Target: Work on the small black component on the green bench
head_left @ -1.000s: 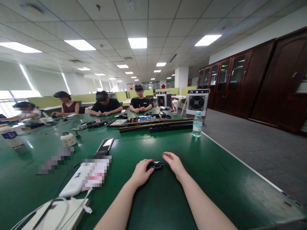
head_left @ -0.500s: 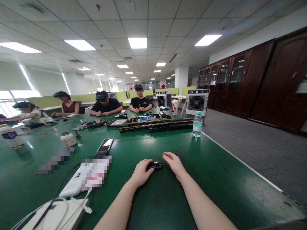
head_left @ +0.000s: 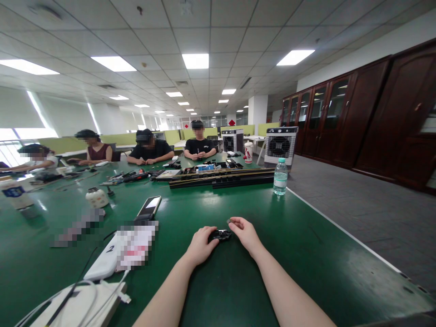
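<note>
On the glossy green surface (head_left: 197, 204), a small, black, irregularly shaped object (head_left: 223, 235) sits gripped by your left hand (head_left: 203, 243); your right hand (head_left: 244, 234) pinches a tiny greyish piece (head_left: 229, 221) near it. Farther out, a clear, green-capped plastic bottle (head_left: 279, 179) stands upright.

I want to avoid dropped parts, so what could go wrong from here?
The right hand holds a small, dull greyish piece at its fingertips, so that might slip onto the glossy green tabletop.
The small black oblong object is gripped by the left hand at its left end; its free right end could swing if pushed.
The clear plastic bottle with a green cap stands near the tabletop's right edge; a wide arm swing might tip it.
</note>
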### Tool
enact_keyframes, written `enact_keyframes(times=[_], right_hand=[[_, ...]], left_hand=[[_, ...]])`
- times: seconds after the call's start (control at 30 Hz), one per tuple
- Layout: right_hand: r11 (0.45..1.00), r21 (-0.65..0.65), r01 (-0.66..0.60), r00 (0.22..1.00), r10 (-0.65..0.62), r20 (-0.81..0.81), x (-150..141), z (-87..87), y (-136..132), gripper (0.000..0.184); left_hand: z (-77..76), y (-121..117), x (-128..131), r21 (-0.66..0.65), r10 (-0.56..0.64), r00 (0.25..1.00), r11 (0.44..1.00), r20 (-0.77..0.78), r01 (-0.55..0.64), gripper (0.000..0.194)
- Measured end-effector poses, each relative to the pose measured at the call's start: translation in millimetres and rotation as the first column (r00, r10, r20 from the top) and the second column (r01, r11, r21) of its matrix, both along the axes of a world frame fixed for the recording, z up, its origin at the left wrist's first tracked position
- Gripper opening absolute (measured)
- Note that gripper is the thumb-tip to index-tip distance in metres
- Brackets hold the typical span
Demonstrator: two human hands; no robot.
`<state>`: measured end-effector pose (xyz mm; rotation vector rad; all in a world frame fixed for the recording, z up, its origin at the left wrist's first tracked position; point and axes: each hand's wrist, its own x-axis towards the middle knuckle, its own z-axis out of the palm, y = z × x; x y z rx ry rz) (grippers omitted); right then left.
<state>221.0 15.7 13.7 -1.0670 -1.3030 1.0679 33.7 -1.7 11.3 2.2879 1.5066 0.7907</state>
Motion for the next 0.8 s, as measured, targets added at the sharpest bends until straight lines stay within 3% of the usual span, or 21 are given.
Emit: enact_keyframes(times=[0.17,0.4,0.63,0.8], right_hand=[[0.994,0.092,-0.056,0.988,0.042,0.148,-1.3,-2.2,-0.6,0.030],[0.989,0.124,-0.083,0.931,0.032,0.363,-1.7,3.9,-9.5,0.027],[0.971,0.194,-0.137,0.829,0.005,0.559,-3.2,11.1,-17.0,0.023],[0.967,0.187,-0.175,0.710,-0.007,0.704,-4.3,9.2,-18.1,0.022]], left_hand=[[-1.5,1.0,-0.8,0.012,-0.001,1.000,1.000,-0.001,0.001,0.037],[-1.6,1.4,-0.3,0.017,-0.002,1.000,1.000,-0.008,0.002,0.036],[-1.1,1.1,0.4,0.029,-0.004,1.000,1.000,-0.013,0.004,0.035],[-2.2,2.1,0.2,0.029,-0.001,1.000,1.000,-0.008,0.001,0.036]])
